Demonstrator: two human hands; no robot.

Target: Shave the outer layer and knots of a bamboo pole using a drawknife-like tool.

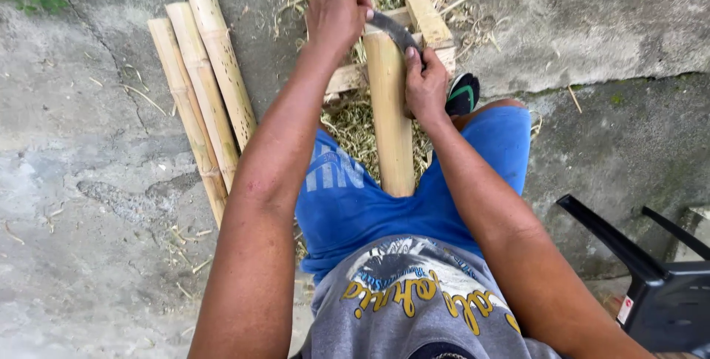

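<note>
Top centre of the frame: left hand (338,11) wraps its grip around one end of a curved blade (396,31), right hand (425,82) pinches the other, blade lying across the bamboo pole (390,107) between the knees. 3 poles (200,85) lie upper left on concrete.

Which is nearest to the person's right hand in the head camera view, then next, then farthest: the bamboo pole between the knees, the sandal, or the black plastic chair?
From the right hand:
1. Bamboo pole, touching the hand on its left side.
2. Sandal, just right of the hand, on the ground.
3. Black plastic chair, far off at the lower right corner.
</note>
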